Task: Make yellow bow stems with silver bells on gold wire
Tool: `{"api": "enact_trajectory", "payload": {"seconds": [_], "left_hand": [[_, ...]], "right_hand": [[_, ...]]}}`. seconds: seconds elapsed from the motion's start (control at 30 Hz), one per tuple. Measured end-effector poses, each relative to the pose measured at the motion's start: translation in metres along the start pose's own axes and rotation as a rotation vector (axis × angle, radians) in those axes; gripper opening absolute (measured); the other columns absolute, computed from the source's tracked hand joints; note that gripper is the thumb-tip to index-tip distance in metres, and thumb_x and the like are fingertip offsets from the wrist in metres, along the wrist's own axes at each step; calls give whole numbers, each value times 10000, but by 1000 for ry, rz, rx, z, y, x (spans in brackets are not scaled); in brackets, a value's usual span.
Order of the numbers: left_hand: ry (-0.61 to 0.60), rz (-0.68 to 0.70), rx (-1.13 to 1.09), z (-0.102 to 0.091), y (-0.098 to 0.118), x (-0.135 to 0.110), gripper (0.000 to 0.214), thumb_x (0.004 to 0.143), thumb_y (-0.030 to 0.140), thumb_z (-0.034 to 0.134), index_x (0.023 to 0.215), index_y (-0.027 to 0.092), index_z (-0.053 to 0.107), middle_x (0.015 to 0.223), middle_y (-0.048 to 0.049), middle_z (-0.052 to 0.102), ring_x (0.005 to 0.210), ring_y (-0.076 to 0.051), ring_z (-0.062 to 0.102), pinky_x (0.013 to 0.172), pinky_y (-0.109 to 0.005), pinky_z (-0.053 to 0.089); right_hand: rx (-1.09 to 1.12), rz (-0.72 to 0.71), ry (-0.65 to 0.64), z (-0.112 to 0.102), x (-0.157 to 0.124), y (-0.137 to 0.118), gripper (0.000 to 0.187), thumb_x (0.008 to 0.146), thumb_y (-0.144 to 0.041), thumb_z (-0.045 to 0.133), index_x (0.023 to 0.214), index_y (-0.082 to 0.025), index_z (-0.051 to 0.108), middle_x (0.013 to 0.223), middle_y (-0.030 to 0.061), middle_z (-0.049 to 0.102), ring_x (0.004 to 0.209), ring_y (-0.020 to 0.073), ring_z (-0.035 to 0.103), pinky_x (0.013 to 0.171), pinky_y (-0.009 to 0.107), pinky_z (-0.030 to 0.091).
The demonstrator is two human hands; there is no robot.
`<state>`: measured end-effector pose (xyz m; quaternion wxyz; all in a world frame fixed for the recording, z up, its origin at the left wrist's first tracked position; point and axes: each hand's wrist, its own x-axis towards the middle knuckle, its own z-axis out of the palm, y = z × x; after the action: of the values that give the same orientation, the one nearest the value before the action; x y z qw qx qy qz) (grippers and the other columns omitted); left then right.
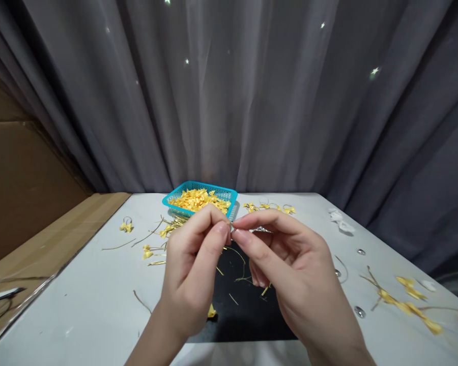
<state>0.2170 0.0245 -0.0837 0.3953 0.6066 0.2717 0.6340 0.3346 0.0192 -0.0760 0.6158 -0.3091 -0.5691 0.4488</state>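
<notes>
You have diffuse light on the table (95,300); curtain (213,127) dim. Soft shadows toward near edge. Yellow bows (409,308) by right edge blurred; view margins stretched.

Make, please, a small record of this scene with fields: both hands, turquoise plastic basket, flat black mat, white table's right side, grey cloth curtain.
Left hand: thumb and forefinger closed, close to right fingertips
Right hand: thumb and forefinger pinched; anything held is too small to identify
Basket: holds many yellow ribbon bows
Mat: beneath the hands
Table, right side: yellow bows, oval silvery pieces
Curtain: behind table
</notes>
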Motion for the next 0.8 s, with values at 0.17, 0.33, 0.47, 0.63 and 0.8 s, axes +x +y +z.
{"api": "enact_trajectory", "payload": {"seconds": [0.17,0.33,0.47,0.63,0.8], "left_hand": [[0,-23,2,0,2,0,286,923,140,414,645,180,465,563,28,405,507,-91,325,450,-229,278],[-1,-23,55,-2,0,-1,284,929,153,410,647,178,441,573,33,369,520,-87,333,468,-232,280],[-6,-14,96,-2,0,-1,280,926,162,403,649,182,439,571,33,367,521,-93,330,465,-248,262],[27,-55,375,-26,0,13,278,908,249,444,639,183,424,581,40,337,532,-101,314,487,-268,245],[-133,-381,618,-63,-33,35,292,878,326,436,626,185,393,604,35,394,587,-120,384,554,-268,293]], "right_hand": [[6,1,0,-1,1,0,52,803,-171,665,785,-219,679,652,-46,598,441,14,431,387,99,363],[-3,8,-7,-1,-1,2,45,808,-184,666,799,-226,679,658,-47,595,448,14,432,394,102,361],[-44,-4,0,0,-2,-3,17,802,-196,658,793,-207,666,624,-44,573,436,27,420,382,126,347],[-278,61,-68,-5,13,14,90,813,-215,610,853,-165,673,566,-46,503,427,45,365,383,164,282],[-458,373,-162,-29,12,93,193,755,-102,564,879,-125,711,684,0,604,446,46,354,427,185,292]]}}
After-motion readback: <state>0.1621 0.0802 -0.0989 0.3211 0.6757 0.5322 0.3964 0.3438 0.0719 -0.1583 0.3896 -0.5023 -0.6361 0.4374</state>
